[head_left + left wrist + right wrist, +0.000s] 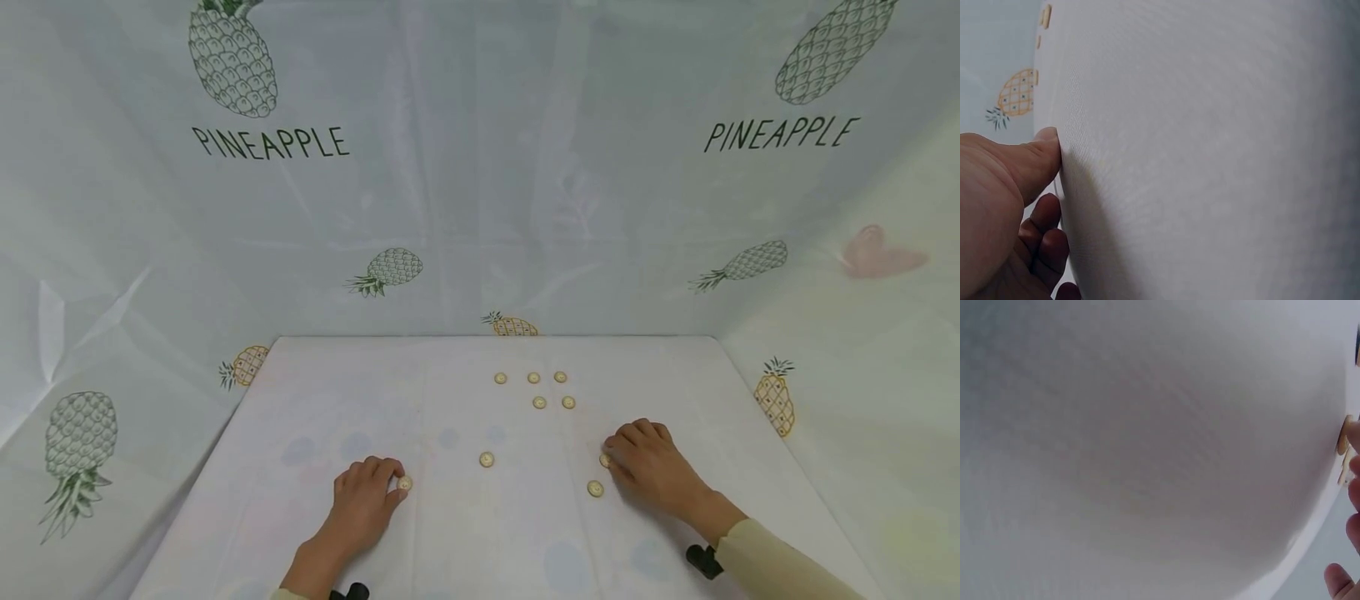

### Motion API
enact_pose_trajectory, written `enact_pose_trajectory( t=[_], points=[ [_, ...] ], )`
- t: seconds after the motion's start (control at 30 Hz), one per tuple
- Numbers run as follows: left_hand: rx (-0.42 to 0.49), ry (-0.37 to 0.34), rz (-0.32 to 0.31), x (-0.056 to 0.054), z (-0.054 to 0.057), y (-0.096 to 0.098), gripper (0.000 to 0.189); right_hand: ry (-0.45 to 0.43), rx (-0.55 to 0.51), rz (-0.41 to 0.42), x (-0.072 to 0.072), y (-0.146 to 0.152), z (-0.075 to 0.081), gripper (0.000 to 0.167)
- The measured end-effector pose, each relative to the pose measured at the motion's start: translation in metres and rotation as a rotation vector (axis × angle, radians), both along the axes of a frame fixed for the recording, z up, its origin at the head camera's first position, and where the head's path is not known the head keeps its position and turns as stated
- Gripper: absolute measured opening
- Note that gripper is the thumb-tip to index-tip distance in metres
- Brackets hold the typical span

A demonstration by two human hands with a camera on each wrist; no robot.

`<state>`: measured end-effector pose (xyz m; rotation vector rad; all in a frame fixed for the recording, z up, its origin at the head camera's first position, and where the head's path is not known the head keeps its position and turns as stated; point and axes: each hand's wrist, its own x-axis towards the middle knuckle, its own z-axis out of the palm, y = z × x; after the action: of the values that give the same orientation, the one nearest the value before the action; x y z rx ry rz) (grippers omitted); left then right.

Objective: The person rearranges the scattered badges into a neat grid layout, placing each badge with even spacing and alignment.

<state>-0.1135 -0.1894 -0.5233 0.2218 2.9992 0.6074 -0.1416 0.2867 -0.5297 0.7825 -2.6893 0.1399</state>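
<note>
Several small round, pale yellow button-like discs lie on the white-covered table. At the table's left, my left hand (pixel 366 502) has its thumb and index finger on either side of one disc (pixel 405 482), pinching its edge. On the right, my right hand (pixel 651 468) curls over another disc (pixel 604 459), partly hidden by the fingers. In the right wrist view a disc (pixel 1343 434) meets a fingertip at the right edge. A separate disc (pixel 595 488) lies just in front of that hand. The left wrist view shows the thumb (pixel 1041 156) low against the cloth, its disc hidden.
Between the hands lies a single disc (pixel 487 459). Farther back, several more form two loose rows, including a back-row disc (pixel 533 377) and a front-row disc (pixel 568 402). A pineapple-printed sheet (pixel 487 167) hangs behind the table (pixel 360 367) and along its sides.
</note>
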Motion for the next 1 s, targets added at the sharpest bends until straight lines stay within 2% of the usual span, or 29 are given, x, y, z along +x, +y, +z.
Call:
enact_pose_trajectory(
  t=[0.1, 0.37, 0.53, 0.67, 0.8, 1.0],
  points=[
    [0.004, -0.001, -0.001, -0.001, -0.001, 0.000, 0.022, -0.012, -0.023, 0.023, 0.000, -0.001, -0.001, 0.022],
    [0.021, -0.015, 0.000, -0.001, -0.002, 0.001, 0.021, 0.021, 0.000, 0.004, -0.002, -0.001, -0.006, 0.025],
    [0.019, -0.006, 0.000, 0.000, -0.001, -0.001, 0.021, 0.073, -0.023, 0.055, -0.001, 0.003, -0.007, 0.033],
    [0.025, -0.006, 0.005, 0.000, -0.004, -0.002, 0.021, 0.080, -0.039, 0.075, -0.003, 0.004, -0.011, 0.032],
    [0.034, -0.018, 0.011, 0.000, -0.007, -0.003, 0.021, 0.079, -0.014, 0.068, -0.004, 0.002, -0.014, 0.030],
    [0.041, -0.007, 0.007, -0.001, -0.007, -0.001, 0.021, 0.043, -0.010, 0.060, -0.003, 0.002, -0.009, 0.027]
  ],
)
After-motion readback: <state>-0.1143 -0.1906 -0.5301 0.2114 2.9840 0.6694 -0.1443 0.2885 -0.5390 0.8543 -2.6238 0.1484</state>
